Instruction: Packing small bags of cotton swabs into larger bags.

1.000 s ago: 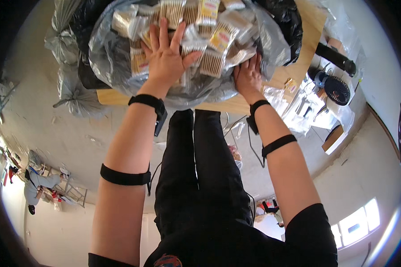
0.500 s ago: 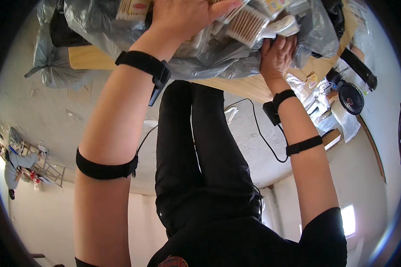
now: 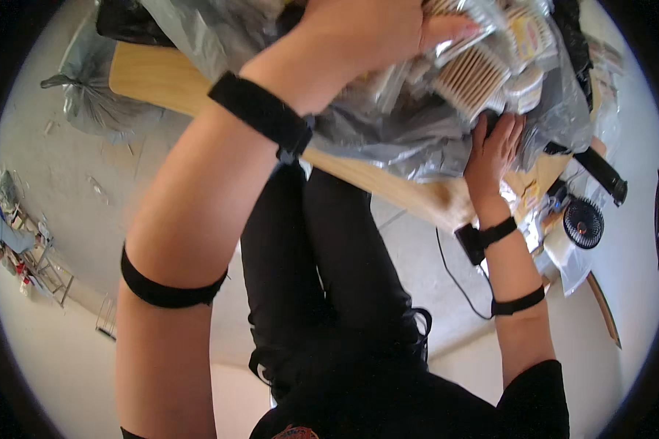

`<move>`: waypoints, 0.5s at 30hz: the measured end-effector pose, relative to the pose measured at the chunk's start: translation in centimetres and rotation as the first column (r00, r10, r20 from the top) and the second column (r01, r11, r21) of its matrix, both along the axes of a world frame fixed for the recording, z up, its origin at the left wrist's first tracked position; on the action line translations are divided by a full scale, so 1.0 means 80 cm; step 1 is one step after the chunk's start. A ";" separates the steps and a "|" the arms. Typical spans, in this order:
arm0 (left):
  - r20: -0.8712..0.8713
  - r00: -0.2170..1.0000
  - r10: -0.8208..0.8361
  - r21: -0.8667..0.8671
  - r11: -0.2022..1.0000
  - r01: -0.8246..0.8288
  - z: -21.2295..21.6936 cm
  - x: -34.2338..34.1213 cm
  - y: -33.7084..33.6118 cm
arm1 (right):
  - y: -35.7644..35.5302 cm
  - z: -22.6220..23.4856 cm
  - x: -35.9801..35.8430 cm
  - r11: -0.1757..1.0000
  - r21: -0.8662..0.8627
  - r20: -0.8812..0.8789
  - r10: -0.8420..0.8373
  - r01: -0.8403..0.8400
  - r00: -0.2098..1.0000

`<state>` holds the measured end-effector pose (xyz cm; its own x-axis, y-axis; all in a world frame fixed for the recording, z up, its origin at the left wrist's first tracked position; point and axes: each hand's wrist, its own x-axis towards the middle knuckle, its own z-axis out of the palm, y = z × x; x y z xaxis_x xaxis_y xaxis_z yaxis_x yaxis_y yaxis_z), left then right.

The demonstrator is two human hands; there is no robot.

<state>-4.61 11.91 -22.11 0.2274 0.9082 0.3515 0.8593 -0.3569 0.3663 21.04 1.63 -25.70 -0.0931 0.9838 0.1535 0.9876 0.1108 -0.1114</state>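
Note:
At the top, a large grey plastic bag [image 3: 417, 150] lies open and full of small clear packs of what look like cotton swabs [image 3: 473, 79]. My left hand [image 3: 373, 33] reaches over the bag. Its thumb stretches across the packs, while its other fingers are hidden past the upper edge, so I cannot see whether they hold anything. My right hand [image 3: 495, 150] rests at the bag's near right side, fingers stretched forward beside a rounded white pack [image 3: 524, 89]. Something dark shows by its fingertips, too small to make out.
The bag lies on a light wooden tabletop [image 3: 373, 179]. A small black fan [image 3: 583, 222] stands at the right, near a long black object [image 3: 600, 175]. A tied grey bag [image 3: 88, 102] is on the left, and a metal rack with clutter [image 3: 40, 271] stands farther left.
Both hands have shifted to the right in the picture along with the bag and packs, as the view has moved. My left forearm leans more to the right.

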 end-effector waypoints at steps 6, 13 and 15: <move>-0.040 0.999 -0.008 0.050 0.999 0.010 0.013 0.000 0.004 | 0.007 0.004 -0.004 0.999 0.046 -0.057 -0.013 0.016 0.998; -0.233 0.951 0.202 -0.117 0.965 -0.234 0.066 0.015 -0.076 | 0.001 0.023 -0.017 0.996 0.053 -0.247 -0.052 0.067 0.968; -0.150 0.970 0.194 -0.187 0.957 -0.220 0.080 0.038 -0.126 | 0.004 0.011 0.011 0.998 0.058 -0.193 -0.005 0.016 0.981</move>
<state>-1.56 1.86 -15.70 0.0582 0.9889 0.1371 0.9510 -0.0967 0.2936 21.95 1.95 -24.81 -0.0458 0.9732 0.2255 0.9492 0.1128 -0.2938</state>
